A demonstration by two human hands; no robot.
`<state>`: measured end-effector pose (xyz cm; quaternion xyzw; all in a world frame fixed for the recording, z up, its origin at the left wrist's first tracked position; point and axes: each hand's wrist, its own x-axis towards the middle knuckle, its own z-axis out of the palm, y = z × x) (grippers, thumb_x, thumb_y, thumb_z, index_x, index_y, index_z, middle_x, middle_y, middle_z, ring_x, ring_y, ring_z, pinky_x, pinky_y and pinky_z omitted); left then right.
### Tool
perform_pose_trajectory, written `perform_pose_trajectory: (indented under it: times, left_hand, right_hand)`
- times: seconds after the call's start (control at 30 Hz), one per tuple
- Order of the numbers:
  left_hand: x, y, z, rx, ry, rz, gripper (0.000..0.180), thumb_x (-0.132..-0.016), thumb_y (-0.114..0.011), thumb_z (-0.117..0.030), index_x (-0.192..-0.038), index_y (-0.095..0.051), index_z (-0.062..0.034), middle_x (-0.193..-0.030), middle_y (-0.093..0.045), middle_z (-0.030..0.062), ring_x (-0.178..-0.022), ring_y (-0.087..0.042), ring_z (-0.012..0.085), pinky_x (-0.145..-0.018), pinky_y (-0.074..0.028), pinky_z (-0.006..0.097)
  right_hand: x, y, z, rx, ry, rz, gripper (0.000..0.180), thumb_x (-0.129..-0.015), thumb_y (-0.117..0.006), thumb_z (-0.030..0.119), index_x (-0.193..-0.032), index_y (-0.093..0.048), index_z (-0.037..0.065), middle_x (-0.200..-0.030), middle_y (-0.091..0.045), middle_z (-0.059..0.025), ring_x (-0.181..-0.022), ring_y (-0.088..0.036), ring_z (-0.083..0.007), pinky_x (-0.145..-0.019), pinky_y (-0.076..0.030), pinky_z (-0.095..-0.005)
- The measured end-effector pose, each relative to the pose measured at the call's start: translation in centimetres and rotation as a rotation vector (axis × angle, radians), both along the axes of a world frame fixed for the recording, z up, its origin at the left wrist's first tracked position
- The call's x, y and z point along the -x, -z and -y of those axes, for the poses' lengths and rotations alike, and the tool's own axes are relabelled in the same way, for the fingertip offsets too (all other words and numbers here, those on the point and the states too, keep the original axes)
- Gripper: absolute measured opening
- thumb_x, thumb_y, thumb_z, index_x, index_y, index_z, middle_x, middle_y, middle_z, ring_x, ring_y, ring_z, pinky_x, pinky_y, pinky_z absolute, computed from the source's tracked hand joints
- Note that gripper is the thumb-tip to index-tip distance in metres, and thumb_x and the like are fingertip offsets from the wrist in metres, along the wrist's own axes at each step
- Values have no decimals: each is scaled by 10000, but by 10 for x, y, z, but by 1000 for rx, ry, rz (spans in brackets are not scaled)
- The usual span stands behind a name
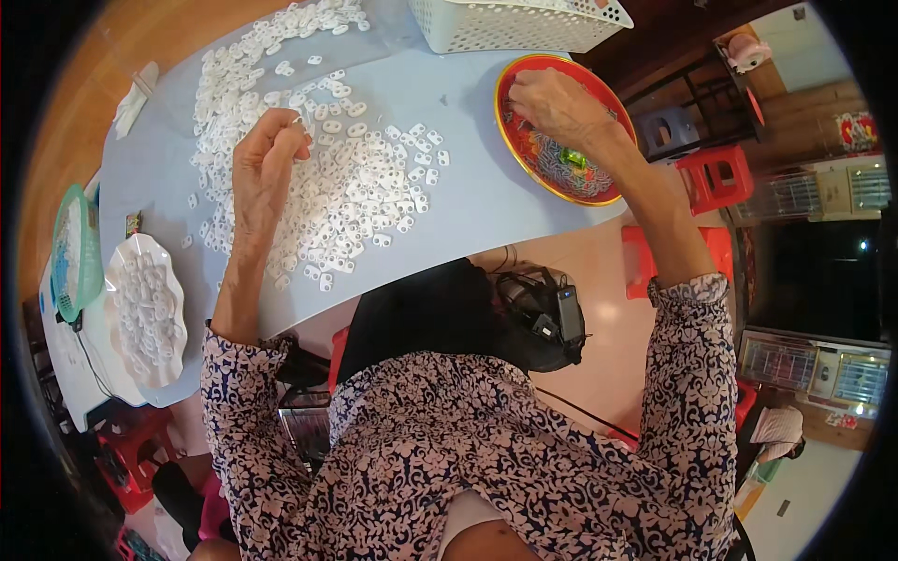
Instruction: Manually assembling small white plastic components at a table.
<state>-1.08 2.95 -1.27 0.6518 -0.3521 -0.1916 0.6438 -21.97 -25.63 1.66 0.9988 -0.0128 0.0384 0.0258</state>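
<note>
My left hand (266, 168) is raised over the table with its fingers closed in a pinch. A small white plastic piece (297, 120) shows at its fingertips. Below and around it lie heaps of loose white plastic pieces (346, 201), oval with two dark holes each. My right hand (554, 101) reaches into a round red tray (606, 86) with a yellow rim. Its fingers are bent together and their tips are partly hidden. Many small grey metal parts (552, 161) cover the tray's bottom, with a bright green item (573, 158) among them.
A white perforated basket (514, 30) stands at the far edge. On the left are a wavy white dish (168, 280) of white pieces and a green basket (90, 248). Red stools (716, 178) stand to the right. A black bag (543, 323) with cables sits below the table's near edge.
</note>
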Motion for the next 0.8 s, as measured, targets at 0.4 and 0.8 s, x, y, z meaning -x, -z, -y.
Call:
perform_pose_trajectory:
  times: [0.4, 0.8]
  left_hand:
    - [2, 3, 3, -12, -6, -29, 139, -867, -528, -110, -911, -596, 3, -714, -541, 6, -670, -484, 75, -644, -399, 217]
    - [6, 0, 3, 51, 9, -204, 131, -867, -515, -104, -881, -596, -2, -693, -561, 13, -659, -505, 78, -634, -415, 223]
  right_hand:
    - [-1, 6, 5, -175, 215, 38, 113, -717, -617, 19, -741, -527, -45, -695, -592, -172, -630, -588, -291, -545, -461, -365]
    - [-66, 9, -105, -1420, 251, 358, 118, -854, -587, 2, -952, -622, -54, -792, -654, -76, -702, -635, -120, -639, -509, -224]
